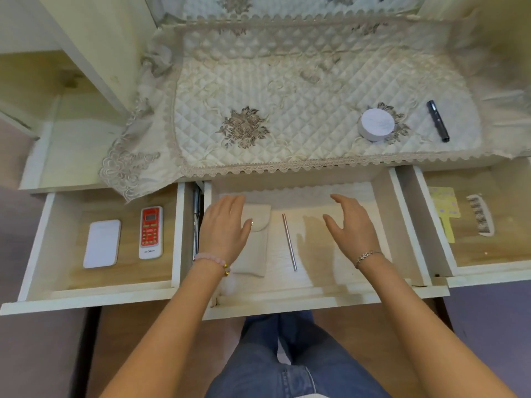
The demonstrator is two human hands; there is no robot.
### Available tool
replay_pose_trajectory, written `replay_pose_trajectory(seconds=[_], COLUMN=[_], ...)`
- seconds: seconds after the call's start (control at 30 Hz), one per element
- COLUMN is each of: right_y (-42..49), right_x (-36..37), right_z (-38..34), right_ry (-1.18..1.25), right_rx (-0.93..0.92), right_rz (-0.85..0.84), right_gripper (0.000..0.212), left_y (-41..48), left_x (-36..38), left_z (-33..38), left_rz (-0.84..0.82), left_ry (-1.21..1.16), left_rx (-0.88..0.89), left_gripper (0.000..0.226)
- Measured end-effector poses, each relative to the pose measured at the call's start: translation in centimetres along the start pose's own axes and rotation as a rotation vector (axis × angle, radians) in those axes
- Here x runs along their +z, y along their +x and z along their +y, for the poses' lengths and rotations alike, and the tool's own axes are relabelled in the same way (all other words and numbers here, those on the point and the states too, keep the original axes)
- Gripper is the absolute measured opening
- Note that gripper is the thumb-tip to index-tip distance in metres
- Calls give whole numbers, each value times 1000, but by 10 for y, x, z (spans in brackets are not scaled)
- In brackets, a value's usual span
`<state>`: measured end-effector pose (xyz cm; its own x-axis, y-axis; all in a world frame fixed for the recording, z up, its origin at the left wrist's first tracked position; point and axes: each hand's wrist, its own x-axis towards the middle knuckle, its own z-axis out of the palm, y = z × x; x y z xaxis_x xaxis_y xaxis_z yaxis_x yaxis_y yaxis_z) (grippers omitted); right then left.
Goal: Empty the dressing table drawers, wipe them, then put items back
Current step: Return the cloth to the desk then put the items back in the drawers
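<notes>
Probably soft, light and a little floppy: cream pouch [256, 254], flat on the floor of the middle drawer [316, 307], toward its left side, with the flap closed by a snap. Best taken across the middle, thumb under one long edge, to keep it from sagging. Just to its right and apart from it, thin metal stick [289, 242]: stiff, smooth, likely to roll, better pinched near one end. Left grip [222, 225] spread over the pouch's upper left part, thumb by the snap, holding nothing; cannot tell whether touching or just above. Right grip [355, 225] spread too, empty, hovering over bare drawer floor, right of the stick. Further out: remote [150, 232] and white slab [102, 244] in the left drawer [86, 300], comb [481, 215] in the right drawer [488, 278]; round tin [377, 124] and pen [438, 121] up on the bench cloth [287, 96].
</notes>
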<state>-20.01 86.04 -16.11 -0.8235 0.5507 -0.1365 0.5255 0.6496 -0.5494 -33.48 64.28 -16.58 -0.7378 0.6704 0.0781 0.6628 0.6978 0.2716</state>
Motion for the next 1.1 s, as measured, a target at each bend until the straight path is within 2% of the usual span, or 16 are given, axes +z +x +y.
replay_pose_trajectory(seconds=[0.1,0.3,0.53,0.87,1.1], right_y=[-7,-17,-15,41,86], right_x=[-17,-41,-77,-150,-190], right_z=[5,22,58,142,197], right_ry=[-49,-147,-159,-167,-219], right_rx=[-27,-22,4,-20,-74], right_rz=[66,156,207,204,100], right_gripper=[47,52,56,56,57], left_y=[11,26,41,93,130], left_x=[-10,-16,-19,12,39], left_z=[5,25,48,134,200], left_rz=[33,-30,43,21,9], left_ry=[32,5,54,71,95], left_rx=[50,140,168,57,-30], left_gripper=[51,58,57,56,58])
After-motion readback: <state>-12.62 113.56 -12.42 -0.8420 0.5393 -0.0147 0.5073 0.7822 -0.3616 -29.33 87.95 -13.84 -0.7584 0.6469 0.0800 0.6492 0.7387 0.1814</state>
